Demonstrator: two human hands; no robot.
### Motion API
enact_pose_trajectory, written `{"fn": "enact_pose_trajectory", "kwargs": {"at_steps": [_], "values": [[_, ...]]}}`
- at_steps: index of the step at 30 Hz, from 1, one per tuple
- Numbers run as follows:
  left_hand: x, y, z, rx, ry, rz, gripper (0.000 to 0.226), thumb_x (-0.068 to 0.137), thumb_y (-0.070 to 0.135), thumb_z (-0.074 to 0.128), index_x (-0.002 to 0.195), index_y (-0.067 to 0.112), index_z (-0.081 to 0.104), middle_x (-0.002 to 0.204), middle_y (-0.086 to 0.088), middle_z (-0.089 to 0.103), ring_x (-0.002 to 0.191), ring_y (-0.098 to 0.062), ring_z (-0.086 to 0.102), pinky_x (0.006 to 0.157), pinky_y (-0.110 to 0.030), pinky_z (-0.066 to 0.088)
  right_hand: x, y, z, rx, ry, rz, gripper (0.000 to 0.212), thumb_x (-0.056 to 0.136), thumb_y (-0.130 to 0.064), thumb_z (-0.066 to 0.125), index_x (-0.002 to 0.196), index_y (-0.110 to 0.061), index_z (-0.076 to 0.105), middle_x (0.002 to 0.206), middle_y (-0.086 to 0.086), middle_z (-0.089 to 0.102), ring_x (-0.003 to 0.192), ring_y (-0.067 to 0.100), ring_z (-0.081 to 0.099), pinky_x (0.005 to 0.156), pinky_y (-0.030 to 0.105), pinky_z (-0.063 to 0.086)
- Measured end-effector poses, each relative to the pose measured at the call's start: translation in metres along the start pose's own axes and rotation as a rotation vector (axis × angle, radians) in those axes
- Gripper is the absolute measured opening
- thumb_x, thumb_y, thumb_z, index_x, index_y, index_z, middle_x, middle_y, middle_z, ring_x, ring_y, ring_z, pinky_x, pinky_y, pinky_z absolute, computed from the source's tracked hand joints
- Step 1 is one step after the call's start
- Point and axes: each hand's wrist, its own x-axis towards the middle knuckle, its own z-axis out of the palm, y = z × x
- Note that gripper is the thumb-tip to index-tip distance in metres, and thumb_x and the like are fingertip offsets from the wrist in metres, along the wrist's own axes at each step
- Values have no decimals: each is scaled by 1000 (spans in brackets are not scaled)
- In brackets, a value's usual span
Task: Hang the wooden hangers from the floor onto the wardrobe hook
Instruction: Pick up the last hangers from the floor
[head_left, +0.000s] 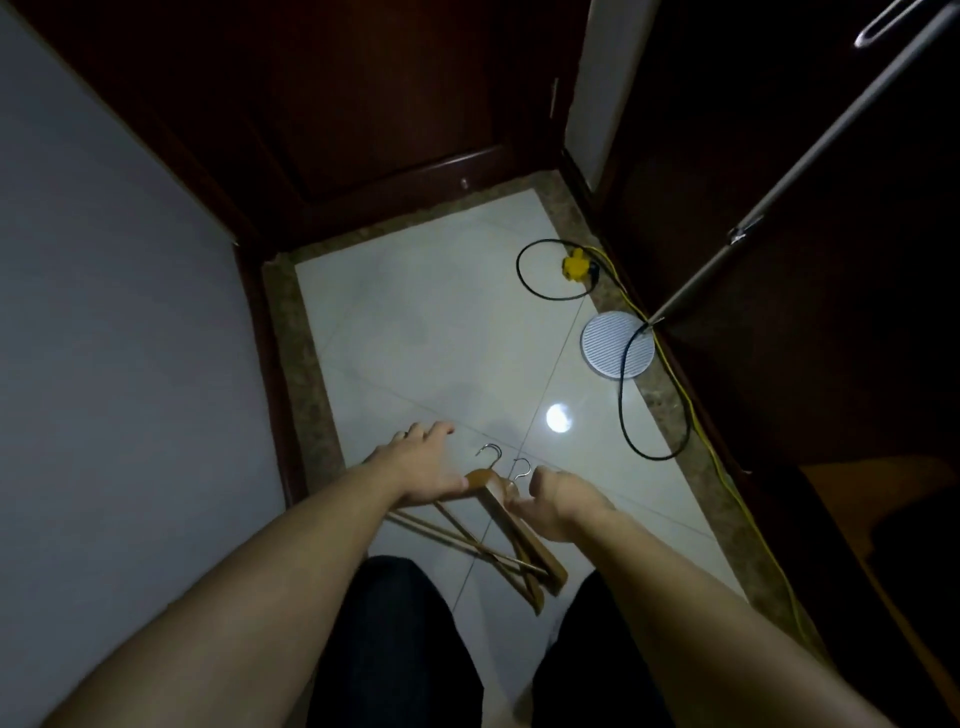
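Two wooden hangers (511, 538) with metal hooks lie stacked on the white tiled floor (441, 338), just ahead of my knees. My left hand (423, 465) rests over their left side, fingers spread, thumb against the wooden top. My right hand (563, 501) is curled at their right side, beside the second metal hook (521, 466); whether its fingers grip the wood is hidden. No wardrobe hook is visible.
A dark wooden door (363, 104) closes off the far end; a grey wall (104, 312) runs on the left. On the right stand a dark wardrobe (805, 260), a leaning metal pole (779, 192), a round white disc (617, 344), black cable (631, 415) and a yellow plug (576, 266).
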Motion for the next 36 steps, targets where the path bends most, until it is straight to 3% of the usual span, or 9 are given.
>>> {"fn": "enact_pose_trajectory", "kwargs": {"at_steps": [12, 19, 23, 29, 36], "values": [[216, -59, 150, 53, -44, 10, 98, 70, 69, 59, 150, 32, 17, 150, -11, 33, 132, -32, 38, 103, -46, 38, 209, 68, 146, 104, 4, 62, 62, 85, -68, 51, 124, -20, 50, 117, 9, 61, 107, 28, 60, 95, 47, 52], [244, -70, 194, 39, -119, 29, 87, 78, 57, 64, 149, 32, 19, 145, -10, 39, 129, -33, 42, 104, -47, 35, 221, 85, 179, 156, -3, 136, 58, 87, -61, 54, 126, -18, 50, 119, 10, 59, 106, 30, 58, 89, 41, 51], [268, -73, 207, 41, -129, 47, 87, 80, 55, 66, 149, 31, 19, 145, -12, 38, 128, -34, 42, 104, -48, 38, 241, 84, 189, 184, -5, 174, 59, 88, -60, 55, 127, -16, 49, 122, 12, 57, 111, 31, 57, 93, 45, 51], [297, -71, 225, 16, -88, 36, 89, 80, 54, 67, 150, 27, 20, 145, -15, 39, 127, -35, 43, 104, -49, 39, 270, 65, 200, 353, 31, 187, 60, 85, -54, 62, 130, -16, 48, 116, 11, 59, 104, 29, 59, 86, 41, 54], [326, -80, 262, -180, -84, -9, 88, 79, 46, 73, 148, 26, 23, 139, -13, 42, 122, -33, 48, 100, -46, 43, 302, 86, 225, 400, 34, 266, 76, 78, -65, 66, 130, -15, 47, 122, 12, 55, 112, 32, 57, 94, 49, 52]]}}
